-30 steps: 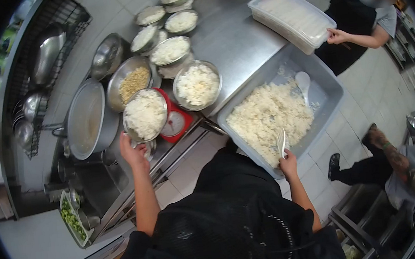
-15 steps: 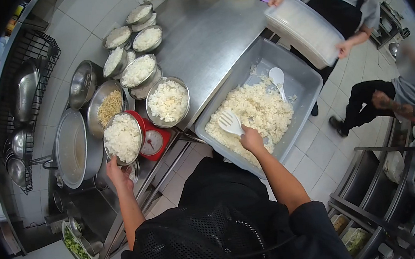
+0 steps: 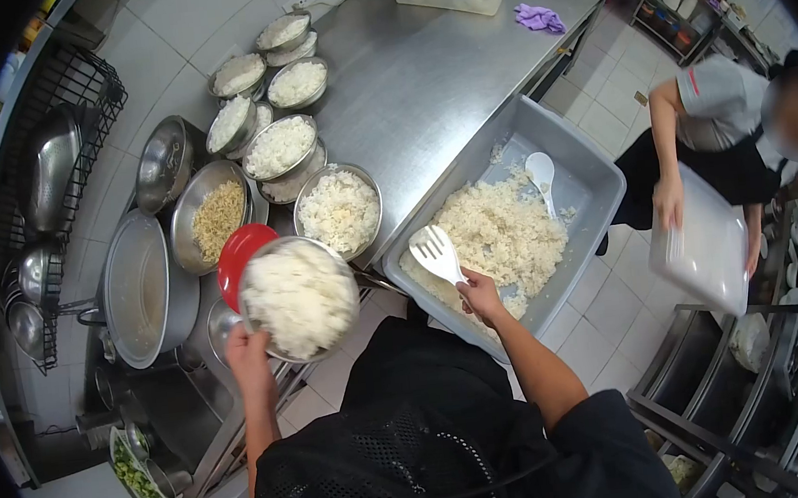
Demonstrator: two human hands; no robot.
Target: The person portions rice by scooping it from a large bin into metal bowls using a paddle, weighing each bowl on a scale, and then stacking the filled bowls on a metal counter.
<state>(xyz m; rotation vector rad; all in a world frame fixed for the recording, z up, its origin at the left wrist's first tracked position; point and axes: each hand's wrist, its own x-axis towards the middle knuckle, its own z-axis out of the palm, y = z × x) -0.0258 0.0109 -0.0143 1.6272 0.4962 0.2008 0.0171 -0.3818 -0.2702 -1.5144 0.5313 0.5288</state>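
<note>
My left hand (image 3: pixel 251 359) grips the rim of a metal bowl heaped with rice (image 3: pixel 298 297), smeared a little by motion. The bowl hangs in the air beside a red kitchen scale (image 3: pixel 244 254) and hides most of it. In my right hand (image 3: pixel 480 297) is a white slotted spatula (image 3: pixel 436 253), held over the near left part of a grey tub (image 3: pixel 615 175). Loose cooked rice (image 3: pixel 512 228) covers much of the tub's bottom. A white rice paddle (image 3: pixel 539 170) lies on that rice near the far side.
Several rice-filled metal bowls (image 3: pixel 282 148) stand stacked on the steel table (image 3: pixel 393 86). Left of the scale are a bowl of chopped brown bits (image 3: pixel 218 218) and a large pot (image 3: pixel 138 284). A co-worker (image 3: pixel 721 103) at right carries a translucent plastic container (image 3: pixel 701 244). Purple cloth (image 3: pixel 539 17) lies at the table's back.
My left hand has lifted the rice bowl off the scale and moved it right, toward me. The spatula has shifted slightly up and left. The co-worker has moved right with the container.
</note>
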